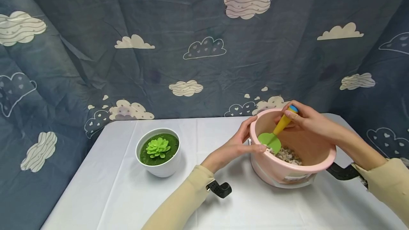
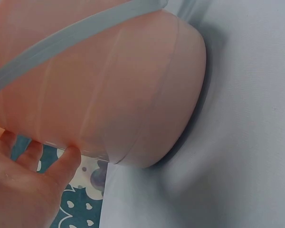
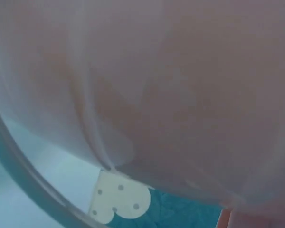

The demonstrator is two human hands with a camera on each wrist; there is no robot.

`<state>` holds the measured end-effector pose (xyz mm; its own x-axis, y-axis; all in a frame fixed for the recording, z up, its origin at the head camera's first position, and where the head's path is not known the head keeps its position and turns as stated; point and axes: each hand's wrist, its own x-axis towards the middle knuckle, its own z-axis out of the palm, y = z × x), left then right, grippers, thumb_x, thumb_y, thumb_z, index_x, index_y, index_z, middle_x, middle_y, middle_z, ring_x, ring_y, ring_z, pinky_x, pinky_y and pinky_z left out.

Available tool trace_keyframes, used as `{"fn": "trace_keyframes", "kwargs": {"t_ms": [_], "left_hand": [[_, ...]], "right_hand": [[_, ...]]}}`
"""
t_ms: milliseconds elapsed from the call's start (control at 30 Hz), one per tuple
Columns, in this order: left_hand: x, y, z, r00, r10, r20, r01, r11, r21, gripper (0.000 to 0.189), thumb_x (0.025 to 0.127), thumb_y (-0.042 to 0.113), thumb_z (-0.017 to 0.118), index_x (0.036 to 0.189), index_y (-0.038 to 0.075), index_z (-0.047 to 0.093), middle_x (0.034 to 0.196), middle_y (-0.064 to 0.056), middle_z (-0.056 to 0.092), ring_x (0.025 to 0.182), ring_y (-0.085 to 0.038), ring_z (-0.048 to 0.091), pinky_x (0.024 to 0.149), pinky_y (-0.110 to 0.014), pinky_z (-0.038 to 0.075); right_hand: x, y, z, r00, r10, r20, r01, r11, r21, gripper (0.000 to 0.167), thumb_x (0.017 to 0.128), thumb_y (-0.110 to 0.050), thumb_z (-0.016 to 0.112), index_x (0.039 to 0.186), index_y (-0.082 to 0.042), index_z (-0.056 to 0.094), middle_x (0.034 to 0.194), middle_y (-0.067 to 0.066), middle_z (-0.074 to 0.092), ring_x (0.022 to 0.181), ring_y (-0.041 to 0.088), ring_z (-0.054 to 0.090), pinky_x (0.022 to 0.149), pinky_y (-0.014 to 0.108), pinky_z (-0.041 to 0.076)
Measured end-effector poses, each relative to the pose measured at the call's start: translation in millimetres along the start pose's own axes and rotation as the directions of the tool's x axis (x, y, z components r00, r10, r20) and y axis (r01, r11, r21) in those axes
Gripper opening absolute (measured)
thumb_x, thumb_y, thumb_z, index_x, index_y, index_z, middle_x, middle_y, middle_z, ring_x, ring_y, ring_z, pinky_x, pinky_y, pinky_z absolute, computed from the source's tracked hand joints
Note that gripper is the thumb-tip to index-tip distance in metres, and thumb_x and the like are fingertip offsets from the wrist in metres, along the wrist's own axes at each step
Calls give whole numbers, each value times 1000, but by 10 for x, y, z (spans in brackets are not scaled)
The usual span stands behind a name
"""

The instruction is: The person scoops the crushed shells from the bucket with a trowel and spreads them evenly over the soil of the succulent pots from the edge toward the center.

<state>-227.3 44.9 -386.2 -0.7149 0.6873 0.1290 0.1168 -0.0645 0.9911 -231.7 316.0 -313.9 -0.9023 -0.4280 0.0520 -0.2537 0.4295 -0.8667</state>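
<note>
A pink bucket (image 1: 306, 168) stands at the right of the table, with pale gravel (image 1: 288, 155) gathered low inside it toward the near left. My left hand (image 1: 234, 150) holds the bucket's left side, its thumb at the rim and its fingers against the outer wall. In the left wrist view those fingers (image 2: 64, 166) touch the bucket wall (image 2: 109, 95). Over the opening, my right hand (image 1: 308, 118) grips the yellow handle of a toy shovel (image 1: 270, 141). Its green blade points down into the bucket, by the gravel. The right wrist view shows mostly bucket wall (image 3: 180, 95).
A white pot (image 1: 163, 169) with a green succulent (image 1: 158, 147) set in green filling stands on the left half of the white-covered table (image 1: 127, 201). The bucket's whitish carrying handle (image 1: 287, 185) hangs down along its near side. Behind the table hangs a dark cloud-patterned cloth (image 1: 166, 10).
</note>
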Motion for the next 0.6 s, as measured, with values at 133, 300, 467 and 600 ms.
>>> {"fn": "trace_keyframes", "kwargs": {"t_ms": [133,300,467,600], "left_hand": [[-1,-2,12,1000,-6,-1,6,1000,-4,87,85,32,73,150,48,19,155,22,20,142,0,20,112,-39,22],[-4,-7,11,1000,-11,-6,11,1000,-11,88,84,32,74,150,48,19,155,22,21,142,0,19,113,-40,21],[4,-23,11,1000,-2,-19,2,1000,-9,87,84,31,74,151,47,21,154,22,22,142,-2,20,114,-43,20],[11,-41,10,1000,4,-28,-4,1000,-15,86,84,31,75,150,47,22,153,24,23,141,-2,21,115,-49,18]], "right_hand": [[-8,-3,-12,999,-12,47,8,998,69,28,107,-18,42,125,3,38,124,28,58,108,24,65,84,42,54],[-2,-1,-48,994,-21,109,8,993,114,27,107,-17,41,124,3,38,125,27,56,112,27,63,89,39,52],[43,11,-62,991,-39,129,23,992,122,26,107,-15,41,122,5,37,124,29,56,112,28,63,89,39,52],[83,29,-65,990,-44,132,28,992,119,26,107,-14,41,122,6,35,122,31,56,110,28,64,88,40,53]]}}
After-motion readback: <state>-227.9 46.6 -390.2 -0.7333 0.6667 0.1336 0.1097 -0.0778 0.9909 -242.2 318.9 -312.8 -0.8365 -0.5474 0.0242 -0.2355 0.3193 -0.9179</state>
